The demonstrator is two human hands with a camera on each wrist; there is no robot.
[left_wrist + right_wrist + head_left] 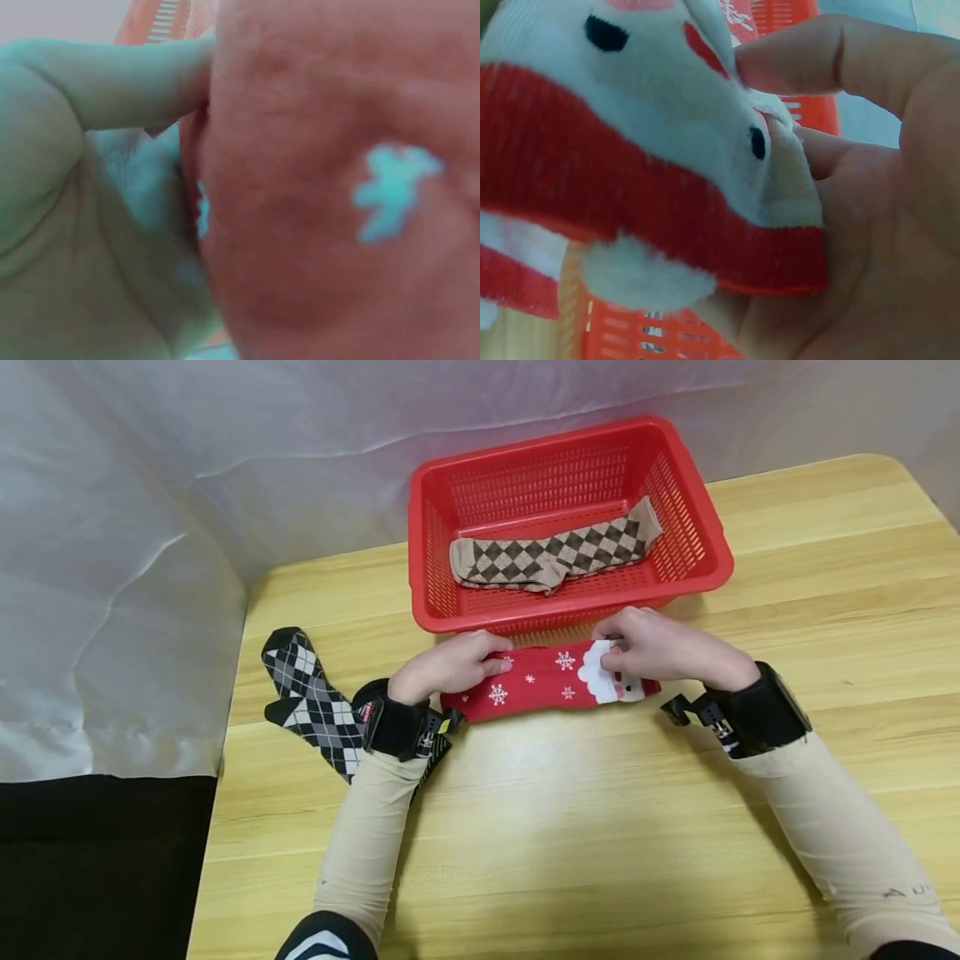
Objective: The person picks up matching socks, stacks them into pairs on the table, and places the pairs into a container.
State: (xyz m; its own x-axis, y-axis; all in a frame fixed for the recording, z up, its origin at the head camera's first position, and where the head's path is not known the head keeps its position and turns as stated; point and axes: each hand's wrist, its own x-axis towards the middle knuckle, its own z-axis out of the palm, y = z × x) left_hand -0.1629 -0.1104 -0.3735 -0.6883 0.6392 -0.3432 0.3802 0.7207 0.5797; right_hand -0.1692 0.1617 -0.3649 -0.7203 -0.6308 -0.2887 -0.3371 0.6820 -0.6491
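Red Christmas sock [551,687], flat on wooden table [600,827] before red basket [716,568]; pinched by left hand [444,667] and right hand [660,647] at opposite ends.

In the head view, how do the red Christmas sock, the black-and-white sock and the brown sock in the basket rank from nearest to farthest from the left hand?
1. Red Christmas sock: held by the left hand, in front of the basket.
2. Black-and-white sock: on the table, just left of that wrist.
3. Brown sock: inside the red basket, farther back and to the right.
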